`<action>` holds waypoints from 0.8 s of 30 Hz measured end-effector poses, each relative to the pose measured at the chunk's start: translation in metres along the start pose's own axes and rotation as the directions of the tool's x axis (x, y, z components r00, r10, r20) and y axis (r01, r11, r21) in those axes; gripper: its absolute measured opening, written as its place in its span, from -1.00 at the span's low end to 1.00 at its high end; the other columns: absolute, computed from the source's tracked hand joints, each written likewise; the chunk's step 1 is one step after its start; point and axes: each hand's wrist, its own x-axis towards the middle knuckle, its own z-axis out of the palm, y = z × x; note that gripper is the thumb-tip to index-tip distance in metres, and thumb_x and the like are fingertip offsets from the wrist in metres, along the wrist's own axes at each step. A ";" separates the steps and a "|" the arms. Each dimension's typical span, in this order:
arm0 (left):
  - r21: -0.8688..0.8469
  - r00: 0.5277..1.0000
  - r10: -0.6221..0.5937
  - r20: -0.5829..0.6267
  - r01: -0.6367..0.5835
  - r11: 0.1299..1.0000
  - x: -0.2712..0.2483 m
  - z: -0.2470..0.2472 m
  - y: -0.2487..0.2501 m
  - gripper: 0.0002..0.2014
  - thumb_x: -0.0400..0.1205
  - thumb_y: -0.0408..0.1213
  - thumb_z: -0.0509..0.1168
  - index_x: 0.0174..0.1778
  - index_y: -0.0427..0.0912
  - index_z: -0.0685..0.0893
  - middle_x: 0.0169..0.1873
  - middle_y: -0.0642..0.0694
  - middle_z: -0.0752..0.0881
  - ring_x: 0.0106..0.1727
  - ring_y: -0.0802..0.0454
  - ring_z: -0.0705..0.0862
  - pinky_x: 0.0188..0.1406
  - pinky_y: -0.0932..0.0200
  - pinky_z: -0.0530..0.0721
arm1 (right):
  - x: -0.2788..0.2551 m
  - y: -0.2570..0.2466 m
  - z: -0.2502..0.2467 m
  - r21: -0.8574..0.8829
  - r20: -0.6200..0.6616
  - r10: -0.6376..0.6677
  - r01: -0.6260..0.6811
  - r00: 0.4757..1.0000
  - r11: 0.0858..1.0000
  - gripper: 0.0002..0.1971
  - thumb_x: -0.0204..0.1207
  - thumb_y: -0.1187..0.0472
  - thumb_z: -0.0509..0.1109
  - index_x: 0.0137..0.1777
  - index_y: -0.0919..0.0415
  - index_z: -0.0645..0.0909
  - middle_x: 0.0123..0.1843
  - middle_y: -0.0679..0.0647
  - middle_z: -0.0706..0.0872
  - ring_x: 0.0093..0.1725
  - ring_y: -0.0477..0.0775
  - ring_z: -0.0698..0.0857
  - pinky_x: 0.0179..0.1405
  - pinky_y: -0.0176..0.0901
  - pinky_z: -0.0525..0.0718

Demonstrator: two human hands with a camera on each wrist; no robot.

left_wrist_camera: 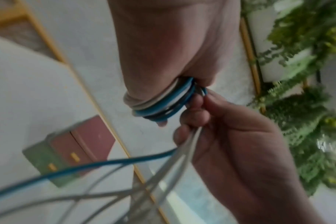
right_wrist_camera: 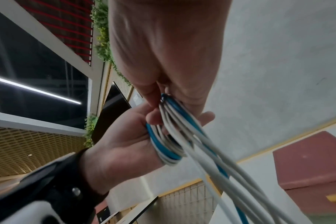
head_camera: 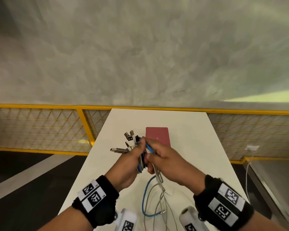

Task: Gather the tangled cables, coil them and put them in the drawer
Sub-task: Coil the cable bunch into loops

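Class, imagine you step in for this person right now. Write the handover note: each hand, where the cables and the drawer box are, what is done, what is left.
Left hand: grips the coil of blue and white cables wound round its fingers; the USB plugs stick out beyond it.
Right hand: pinches the loose strands beside the coil, feeding them on.
Loose tails hang down to the white table.
Pink drawer box stands on the table behind the hands, looks closed.
Done: cables gathered, several turns wound.
Left: wind in the tails, open the drawer, put the coil in.
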 end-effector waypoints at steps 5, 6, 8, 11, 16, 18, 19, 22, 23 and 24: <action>-0.231 0.986 -0.052 -0.158 0.014 0.973 0.012 0.011 -0.003 -0.50 0.58 0.11 0.29 0.16 -0.27 0.71 0.06 -0.29 0.76 0.08 -0.14 0.74 -0.14 0.03 0.66 | -0.006 -0.005 0.006 -0.418 -0.010 -0.155 0.137 0.988 0.898 -0.53 0.63 0.27 0.18 0.50 -0.10 0.31 0.07 -0.05 0.63 -0.24 -0.07 0.73 -0.10 -0.04 0.75; -0.304 0.980 -0.069 -0.188 0.009 0.953 0.015 0.012 -0.001 -0.53 0.58 0.06 0.32 0.17 -0.29 0.70 0.15 -0.24 0.79 0.19 -0.06 0.76 -0.03 0.05 0.71 | -0.009 -0.003 0.010 -0.419 -0.003 -0.159 0.143 0.987 0.897 -0.46 0.61 0.27 0.21 0.53 -0.15 0.25 0.12 -0.02 0.66 -0.23 -0.05 0.74 -0.09 0.00 0.76; -0.411 0.973 -0.074 -0.220 -0.024 0.911 0.021 0.012 0.007 -0.70 0.67 -0.15 0.29 0.13 -0.32 0.70 0.23 -0.26 0.77 0.26 -0.04 0.76 -0.10 0.11 0.79 | -0.015 0.002 0.017 -0.251 -0.031 -0.094 0.083 0.995 0.964 -0.35 0.54 0.28 0.30 0.52 -0.27 0.19 0.15 0.03 0.71 -0.28 -0.01 0.77 -0.16 -0.01 0.79; -0.456 0.964 -0.054 -0.259 -0.072 0.887 0.030 0.007 0.020 -0.84 0.72 -0.33 0.23 -0.06 -0.27 0.70 0.00 -0.23 0.81 -0.09 0.03 0.84 -0.28 0.21 0.80 | -0.011 0.011 0.013 0.039 -0.113 0.070 -0.066 0.991 0.997 -0.47 0.40 0.26 0.47 0.21 -0.22 0.33 0.07 0.29 0.73 -0.42 0.06 0.69 -0.28 0.07 0.77; -0.472 0.974 -0.042 -0.222 -0.070 0.879 0.033 0.009 0.035 -0.79 0.68 -0.17 0.29 -0.17 -0.21 0.71 -0.50 0.02 0.64 -0.57 0.22 0.60 -0.51 0.30 0.61 | -0.008 0.028 0.009 0.020 0.144 0.138 -0.142 0.980 0.990 -0.83 0.42 0.38 0.45 -0.06 0.22 0.54 -0.27 0.21 0.63 -0.45 0.02 0.67 -0.36 -0.01 0.72; -0.500 0.985 -0.026 -0.169 -0.063 0.864 0.032 0.008 0.045 -0.78 0.62 -0.14 0.31 -0.17 -0.23 0.71 -0.58 0.06 0.54 -0.66 0.26 0.50 -0.63 0.34 0.55 | -0.012 0.041 0.011 0.034 0.259 0.190 -0.205 0.947 0.978 -0.91 0.47 0.41 0.38 -0.07 0.27 0.60 -0.31 0.21 0.63 -0.47 -0.03 0.64 -0.39 -0.17 0.68; -0.488 0.992 -0.017 -0.128 -0.048 0.872 0.029 0.007 0.050 -0.77 0.58 -0.13 0.32 -0.17 -0.25 0.71 -0.61 0.07 0.50 -0.68 0.26 0.46 -0.66 0.35 0.52 | -0.013 0.049 0.010 0.005 0.279 0.218 -0.228 0.935 0.974 -0.91 0.47 0.38 0.36 -0.05 0.29 0.63 -0.35 0.19 0.64 -0.48 -0.03 0.62 -0.38 -0.18 0.65; -0.333 0.993 -0.057 0.103 0.089 0.939 0.015 -0.004 0.052 -0.73 0.54 -0.09 0.40 -0.19 -0.29 0.72 -0.64 0.04 0.46 -0.72 0.25 0.39 -0.68 0.31 0.48 | -0.008 0.068 -0.005 -0.132 0.227 0.283 -0.259 0.932 0.957 -0.91 0.48 0.20 0.41 -0.10 0.21 0.70 -0.52 0.03 0.63 -0.54 -0.02 0.56 -0.38 -0.16 0.53; -0.265 0.973 -0.097 0.209 0.152 0.952 0.009 -0.009 0.048 -0.70 0.52 -0.08 0.47 -0.17 -0.31 0.72 -0.63 0.03 0.48 -0.72 0.24 0.40 -0.67 0.29 0.50 | -0.004 0.067 -0.014 -0.201 0.212 0.287 -0.246 0.934 0.948 -0.91 0.49 0.15 0.45 -0.17 0.15 0.70 -0.54 0.01 0.63 -0.54 -0.03 0.55 -0.37 -0.16 0.52; -0.192 0.941 -0.147 0.304 0.212 0.958 0.002 -0.013 0.043 -0.66 0.49 -0.07 0.53 -0.15 -0.33 0.72 -0.62 0.01 0.50 -0.71 0.22 0.41 -0.65 0.27 0.52 | 0.001 0.065 -0.022 -0.280 0.208 0.286 -0.223 0.935 0.934 -0.89 0.49 0.12 0.47 -0.21 0.12 0.70 -0.55 -0.01 0.63 -0.54 -0.02 0.56 -0.37 -0.17 0.52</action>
